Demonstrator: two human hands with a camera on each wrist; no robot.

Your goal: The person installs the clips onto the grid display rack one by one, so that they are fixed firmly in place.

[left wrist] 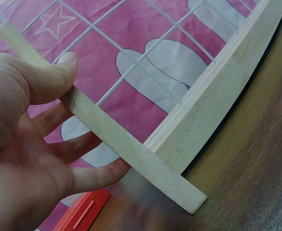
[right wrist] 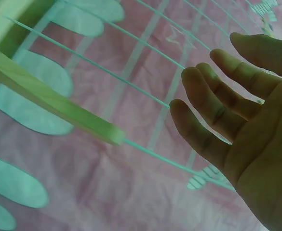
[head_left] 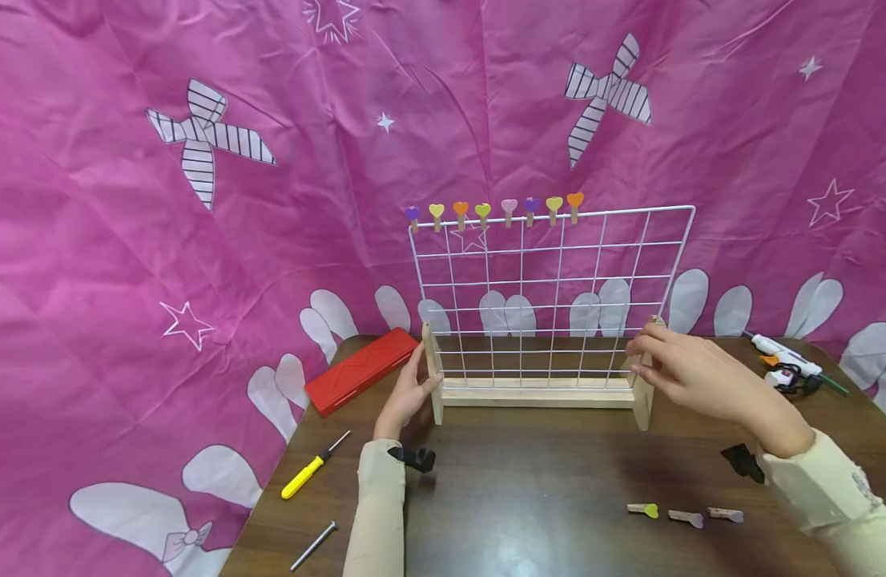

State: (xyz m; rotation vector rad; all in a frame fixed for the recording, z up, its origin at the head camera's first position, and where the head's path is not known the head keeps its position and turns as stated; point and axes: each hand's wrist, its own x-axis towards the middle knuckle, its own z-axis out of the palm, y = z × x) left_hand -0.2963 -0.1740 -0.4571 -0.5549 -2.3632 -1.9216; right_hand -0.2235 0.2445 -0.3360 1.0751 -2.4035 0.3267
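A white wire grid (head_left: 540, 280) stands upright in a light wooden stand (head_left: 537, 397). Along the left part of its top wire sit several heart-topped clothespins (head_left: 509, 210) in purple, yellow, orange, green and pink. My left hand (head_left: 407, 397) grips the stand's left upright (left wrist: 131, 149), thumb on one side and fingers behind it. At the other end, my right hand (head_left: 691, 373) is beside the right upright (head_left: 642, 405). In the right wrist view its fingers (right wrist: 194, 86) are spread and relaxed, overlapping the grid wires, with nothing between them.
Three loose heart clothespins (head_left: 685, 518) lie on the table at front right. A red case (head_left: 364, 373) is behind my left hand, with a yellow screwdriver (head_left: 304, 476) and a bolt (head_left: 313, 546) at left. A glue gun (head_left: 785, 353) lies at the back right; a pink patterned cloth (head_left: 306, 200) hangs behind.
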